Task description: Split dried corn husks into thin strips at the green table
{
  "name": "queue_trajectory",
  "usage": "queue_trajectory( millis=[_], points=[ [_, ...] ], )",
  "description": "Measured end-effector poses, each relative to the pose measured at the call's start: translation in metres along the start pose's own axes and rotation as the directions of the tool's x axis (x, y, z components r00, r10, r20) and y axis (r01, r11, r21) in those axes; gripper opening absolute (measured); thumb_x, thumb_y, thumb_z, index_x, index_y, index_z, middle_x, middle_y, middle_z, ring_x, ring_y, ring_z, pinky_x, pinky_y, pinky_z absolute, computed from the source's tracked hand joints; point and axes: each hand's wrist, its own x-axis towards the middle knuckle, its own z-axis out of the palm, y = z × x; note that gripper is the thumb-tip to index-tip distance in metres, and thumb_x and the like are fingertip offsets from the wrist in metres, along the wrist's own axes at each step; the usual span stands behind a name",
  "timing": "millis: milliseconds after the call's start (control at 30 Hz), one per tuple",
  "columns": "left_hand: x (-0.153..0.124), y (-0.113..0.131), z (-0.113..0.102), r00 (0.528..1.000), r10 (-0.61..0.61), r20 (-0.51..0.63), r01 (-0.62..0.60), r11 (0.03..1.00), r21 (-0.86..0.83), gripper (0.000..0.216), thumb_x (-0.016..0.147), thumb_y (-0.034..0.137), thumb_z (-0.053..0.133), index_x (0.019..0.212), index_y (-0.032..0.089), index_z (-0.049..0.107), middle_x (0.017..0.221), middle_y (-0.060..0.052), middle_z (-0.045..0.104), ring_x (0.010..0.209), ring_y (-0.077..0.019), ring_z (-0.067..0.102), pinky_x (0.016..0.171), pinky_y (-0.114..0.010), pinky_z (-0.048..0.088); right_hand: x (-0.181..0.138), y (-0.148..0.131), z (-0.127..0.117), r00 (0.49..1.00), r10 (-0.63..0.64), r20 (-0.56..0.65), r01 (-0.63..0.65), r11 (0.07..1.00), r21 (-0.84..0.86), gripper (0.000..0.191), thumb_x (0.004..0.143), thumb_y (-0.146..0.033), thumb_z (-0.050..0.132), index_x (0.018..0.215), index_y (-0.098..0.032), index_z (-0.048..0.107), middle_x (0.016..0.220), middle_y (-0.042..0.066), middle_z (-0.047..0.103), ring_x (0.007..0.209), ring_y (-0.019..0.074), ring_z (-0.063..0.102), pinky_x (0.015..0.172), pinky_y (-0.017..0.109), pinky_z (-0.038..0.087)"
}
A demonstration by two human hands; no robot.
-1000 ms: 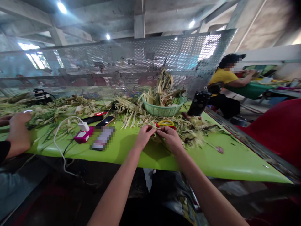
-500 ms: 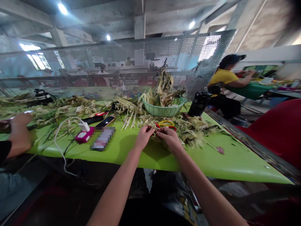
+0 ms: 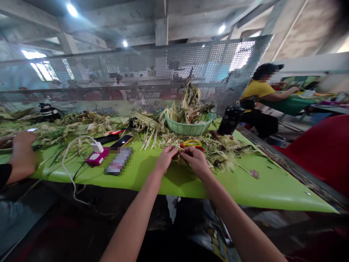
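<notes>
My left hand (image 3: 165, 159) and my right hand (image 3: 195, 159) meet over the green table (image 3: 141, 174), fingertips pinched together on a thin strip of dried husk (image 3: 178, 155). Both hands are closed on it. Loose husks and leaf strips (image 3: 218, 151) lie heaped just beyond my fingers. Yellow and red handled scissors (image 3: 193, 144) rest on the heap right behind my hands. A green plastic basket (image 3: 188, 128) full of husks stands farther back.
Phones (image 3: 119, 160), a pink power bank (image 3: 96, 157) and a white charger with cable lie to the left. Another person's hand (image 3: 21, 154) rests at the far left. A black device (image 3: 230, 119) stands right of the basket. A perforated metal screen (image 3: 136, 72) backs the table. A person in yellow sits far right.
My hands have stayed together on the husk strip with only small finger shifts. The other person's hand at the left has moved slightly.
</notes>
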Motion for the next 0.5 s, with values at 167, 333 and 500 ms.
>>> queue_trajectory(
  millis=[167, 333, 500],
  points=[
    [0.0029, -0.0017, -0.0013, 0.997, -0.018, -0.074, 0.01, 0.994, -0.108, 0.031, 0.067, 0.041, 0.074, 0.074, 0.017, 0.056, 0.062, 0.003, 0.055, 0.054, -0.0092, 0.053, 0.055, -0.023, 0.044, -0.0001, -0.0012, 0.0017, 1.0, 0.006, 0.009, -0.006, 1.0, -0.023, 0.032, 0.069, -0.047, 0.074, 0.08, -0.018, 0.064, 0.071, 0.0, 0.061, 0.065, 0.0149, 0.053, 0.063, 0.028, 0.043],
    [0.0054, -0.0048, -0.003, 0.992, -0.014, -0.122, -0.001, 0.992, -0.125, 0.034, 0.065, 0.044, 0.075, 0.074, 0.017, 0.056, 0.065, 0.003, 0.057, 0.055, -0.0102, 0.054, 0.055, -0.025, 0.046, 0.0006, -0.0002, 0.0006, 1.0, 0.007, 0.014, -0.006, 0.999, -0.045, 0.032, 0.067, -0.046, 0.074, 0.076, -0.017, 0.065, 0.069, 0.001, 0.061, 0.066, 0.0155, 0.053, 0.066, 0.03, 0.043],
    [0.0055, -0.0046, -0.0021, 0.994, -0.016, -0.107, 0.005, 0.995, -0.101, 0.033, 0.068, 0.045, 0.074, 0.074, 0.016, 0.059, 0.064, 0.002, 0.058, 0.056, -0.0102, 0.054, 0.059, -0.027, 0.047, 0.0014, 0.0, -0.0004, 1.0, -0.027, 0.009, 0.027, 0.997, -0.07, 0.025, 0.068, -0.041, 0.073, 0.076, -0.019, 0.066, 0.068, 0.0, 0.06, 0.065, 0.016, 0.051, 0.066, 0.03, 0.042]
  ],
)
